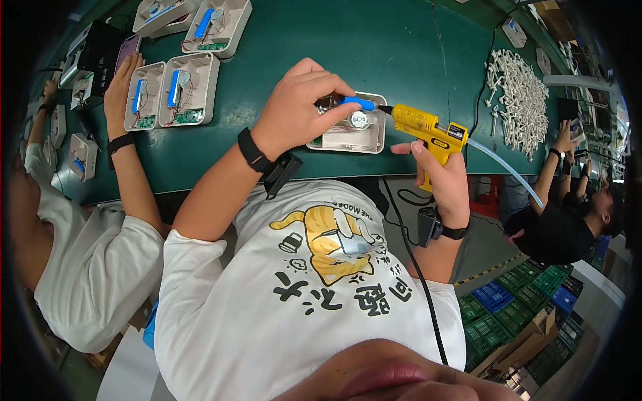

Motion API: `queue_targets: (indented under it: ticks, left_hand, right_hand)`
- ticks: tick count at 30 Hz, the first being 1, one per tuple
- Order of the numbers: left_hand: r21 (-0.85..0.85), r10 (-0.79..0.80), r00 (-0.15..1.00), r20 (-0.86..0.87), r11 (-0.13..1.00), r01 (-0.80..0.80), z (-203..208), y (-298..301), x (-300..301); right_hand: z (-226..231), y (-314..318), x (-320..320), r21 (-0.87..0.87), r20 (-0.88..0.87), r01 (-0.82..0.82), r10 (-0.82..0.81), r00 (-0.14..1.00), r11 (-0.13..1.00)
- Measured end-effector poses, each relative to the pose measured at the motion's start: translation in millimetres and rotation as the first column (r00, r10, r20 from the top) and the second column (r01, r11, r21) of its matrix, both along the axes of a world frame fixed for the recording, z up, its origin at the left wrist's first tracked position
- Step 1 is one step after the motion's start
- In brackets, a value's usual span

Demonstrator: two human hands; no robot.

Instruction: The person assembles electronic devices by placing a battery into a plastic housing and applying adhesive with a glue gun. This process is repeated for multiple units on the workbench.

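Note:
My left hand (304, 100) pinches a blue cylindrical battery (359, 103) between thumb and fingers, above an open white plastic housing (366, 142). Inside that housing sits a round silver part (358, 119); my fingers hide some of its left side. A yellow hot glue gun (416, 120) is in my right hand (443, 177), whose fingers wrap around the handle. The gun's dark nozzle points left and is close to the battery's right end; whether they touch I cannot tell. A translucent glue stick (505, 167) trails from the gun's back.
Several similar white housings (211, 107) with batteries and green boards stand at the left of the green table (348, 40). White stick-like parts (518, 100) are heaped at the right. A co-worker's hand (124, 87) rests near the left housings. A black cable (483, 83) crosses the right side.

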State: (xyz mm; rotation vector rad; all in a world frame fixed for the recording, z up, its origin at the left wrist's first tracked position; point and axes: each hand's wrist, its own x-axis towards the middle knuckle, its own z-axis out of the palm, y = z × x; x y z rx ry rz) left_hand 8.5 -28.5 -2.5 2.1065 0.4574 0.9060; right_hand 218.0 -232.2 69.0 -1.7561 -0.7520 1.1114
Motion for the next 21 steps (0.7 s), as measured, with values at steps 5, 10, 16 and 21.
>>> queue_targets:
  ticks: [5,10,16,21]
  left_hand:
    - [0.123,0.084,0.972,-0.221,0.991,-0.057,6.4,4.5,-9.8]
    - [0.013,0.075,0.990,-0.121,0.997,-0.074,3.2,4.5,-5.5]
    - [-0.188,0.037,0.999,-0.032,0.981,-0.042,-4.5,5.9,2.4]
    - [-0.115,-0.089,0.944,-0.318,0.992,0.054,-0.5,18.4,-1.1]
  right_hand:
    - [-14.1,1.0,1.5,0.011,-0.056,0.000,0.001,0.998,1.000]
    - [-16.0,5.5,1.5,-0.063,-0.043,-0.038,0.035,0.998,0.997]
    - [1.2,10.3,-1.5,-0.189,0.049,-0.047,0.058,0.997,0.981]
    - [-3.8,4.6,-10.3,-0.141,0.215,-0.011,0.042,0.976,0.990]
